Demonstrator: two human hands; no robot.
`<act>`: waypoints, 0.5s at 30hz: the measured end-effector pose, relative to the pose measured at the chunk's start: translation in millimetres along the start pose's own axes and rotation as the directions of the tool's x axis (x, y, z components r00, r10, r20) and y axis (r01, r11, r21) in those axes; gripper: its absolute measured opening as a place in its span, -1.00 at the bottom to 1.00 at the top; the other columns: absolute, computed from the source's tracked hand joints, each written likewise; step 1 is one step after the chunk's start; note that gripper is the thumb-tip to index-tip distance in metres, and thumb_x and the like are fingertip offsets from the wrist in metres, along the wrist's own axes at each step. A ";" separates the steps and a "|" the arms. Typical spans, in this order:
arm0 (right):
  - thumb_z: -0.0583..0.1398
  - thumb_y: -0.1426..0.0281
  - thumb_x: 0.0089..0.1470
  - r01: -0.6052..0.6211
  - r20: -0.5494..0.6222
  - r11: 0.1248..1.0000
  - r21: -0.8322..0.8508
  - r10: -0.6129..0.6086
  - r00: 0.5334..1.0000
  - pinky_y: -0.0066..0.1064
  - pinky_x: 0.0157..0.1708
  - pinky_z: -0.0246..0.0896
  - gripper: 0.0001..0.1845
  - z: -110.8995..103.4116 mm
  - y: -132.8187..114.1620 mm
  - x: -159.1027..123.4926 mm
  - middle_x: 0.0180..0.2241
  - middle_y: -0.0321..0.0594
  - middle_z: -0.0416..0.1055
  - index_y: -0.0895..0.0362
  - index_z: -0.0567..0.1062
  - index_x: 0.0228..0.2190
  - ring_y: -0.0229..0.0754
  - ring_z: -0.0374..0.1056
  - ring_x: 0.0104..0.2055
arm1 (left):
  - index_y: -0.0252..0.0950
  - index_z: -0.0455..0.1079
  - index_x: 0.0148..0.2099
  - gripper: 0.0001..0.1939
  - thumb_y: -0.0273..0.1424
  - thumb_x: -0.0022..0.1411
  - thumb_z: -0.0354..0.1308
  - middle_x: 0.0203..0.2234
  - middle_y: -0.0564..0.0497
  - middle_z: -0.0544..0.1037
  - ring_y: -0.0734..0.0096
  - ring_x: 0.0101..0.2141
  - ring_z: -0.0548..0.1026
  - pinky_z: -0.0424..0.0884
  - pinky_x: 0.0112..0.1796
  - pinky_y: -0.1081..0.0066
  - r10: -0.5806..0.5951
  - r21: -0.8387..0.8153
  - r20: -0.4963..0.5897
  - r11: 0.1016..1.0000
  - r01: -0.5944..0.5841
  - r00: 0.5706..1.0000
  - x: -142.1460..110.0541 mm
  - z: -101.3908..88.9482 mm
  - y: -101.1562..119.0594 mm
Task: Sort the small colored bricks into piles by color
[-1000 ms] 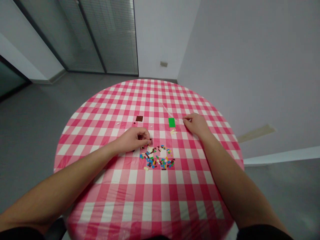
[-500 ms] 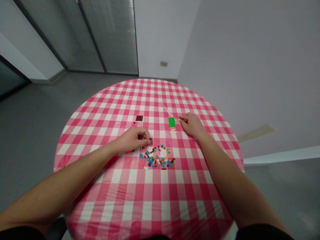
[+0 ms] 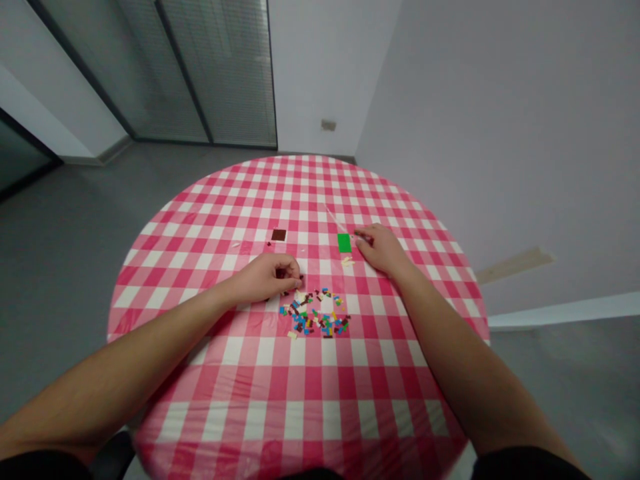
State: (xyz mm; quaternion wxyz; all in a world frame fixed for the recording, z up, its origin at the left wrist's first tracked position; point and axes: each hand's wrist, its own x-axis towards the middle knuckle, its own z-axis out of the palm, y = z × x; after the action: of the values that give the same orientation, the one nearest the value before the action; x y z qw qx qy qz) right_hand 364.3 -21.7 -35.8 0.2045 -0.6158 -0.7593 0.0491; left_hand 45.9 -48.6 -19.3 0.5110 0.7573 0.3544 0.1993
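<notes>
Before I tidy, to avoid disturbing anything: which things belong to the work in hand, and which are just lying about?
Likely in use:
- small coloured pieces by the left hand
- green rectangle by the right hand
- cream pieces

Perhaps lying about:
- brown square
- pale scrap

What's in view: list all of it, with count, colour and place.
Table: 1, pink-and-white checked cloth, centre
Bricks: many, mixed colours, loose on the table
Brown plate: 1, brown, beyond the bricks, to the left
Green plate: 1, green, right of the brown plate
Cream pieces: several, cream, just nearer than the green plate
Glass panels: several, grey, far left
Walls: several, pale, left, beyond, right
Patches: 2, beige, on the walls
Floor: 1, grey, around the table
Dark object: 1, black, lower left, unclear
Sleeves: 2, black, bottom corners
Left hand: 1, bare, beside the bricks
Right hand: 1, bare, beside the green plate
</notes>
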 end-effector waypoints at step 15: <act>0.16 0.34 0.18 -0.008 -0.023 1.000 0.026 0.008 1.000 -0.15 -0.10 0.34 -0.61 2.5 0.1 0.1 -0.17 -0.02 0.52 0.14 0.61 -0.01 0.02 0.42 -0.15 | -0.31 0.41 -0.36 -0.85 -0.33 0.20 0.21 -0.47 0.00 0.55 0.44 -0.45 0.48 0.38 -0.39 0.42 0.029 0.036 0.011 0.999 -0.030 1.000 0.2 -1.0 -1.0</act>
State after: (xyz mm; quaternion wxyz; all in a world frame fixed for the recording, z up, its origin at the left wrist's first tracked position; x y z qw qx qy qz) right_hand 363.5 -21.2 -38.1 0.2209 -0.6166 -0.7538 0.0528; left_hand 45.0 -47.6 -19.8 0.4962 0.7725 0.3442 0.1966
